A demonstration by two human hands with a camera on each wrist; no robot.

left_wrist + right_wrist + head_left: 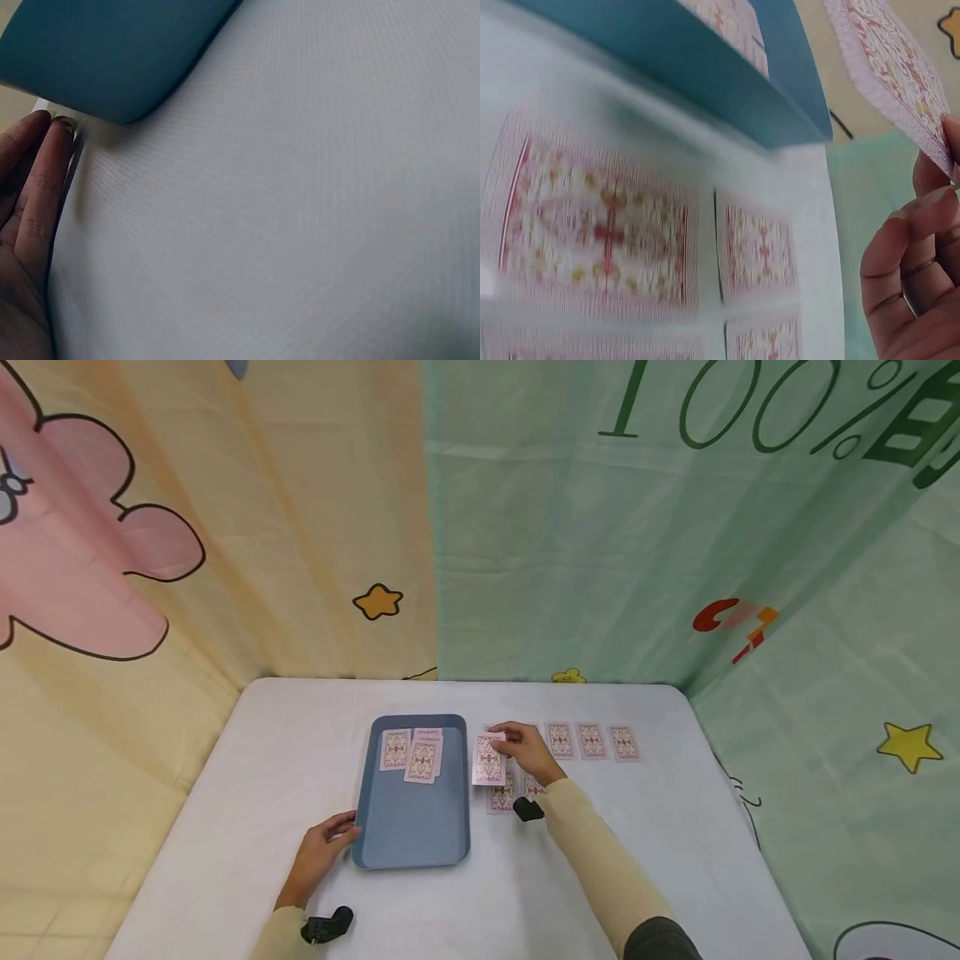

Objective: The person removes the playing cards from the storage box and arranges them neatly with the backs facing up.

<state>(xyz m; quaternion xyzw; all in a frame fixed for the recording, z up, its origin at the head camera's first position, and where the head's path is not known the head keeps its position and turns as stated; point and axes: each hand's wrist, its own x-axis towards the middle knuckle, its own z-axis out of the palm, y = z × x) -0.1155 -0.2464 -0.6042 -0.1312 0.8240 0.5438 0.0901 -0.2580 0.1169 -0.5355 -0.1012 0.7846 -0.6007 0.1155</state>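
My right hand (528, 750) pinches a small rug-patterned coaster (490, 760) with a pink border and red floral pattern. It is raised beside the tray's right edge, and in the right wrist view the coaster (896, 71) stands tilted between thumb and fingers. A blue-grey tray (412, 827) lies on the table, with three like coasters (394, 750) showing in its far part, two overlapping. At the tray's near left side, my left hand (318, 856) touches the rim with fairly straight fingers. In the left wrist view its fingertips (56, 135) meet the underside of the tray (120, 60).
Several more coasters (591, 741) lie in a row along the far right of the white table (600, 893). Two others (501, 795) lie nearer, partly beneath my right arm. Printed curtains (555, 543) hang behind and beside the table.
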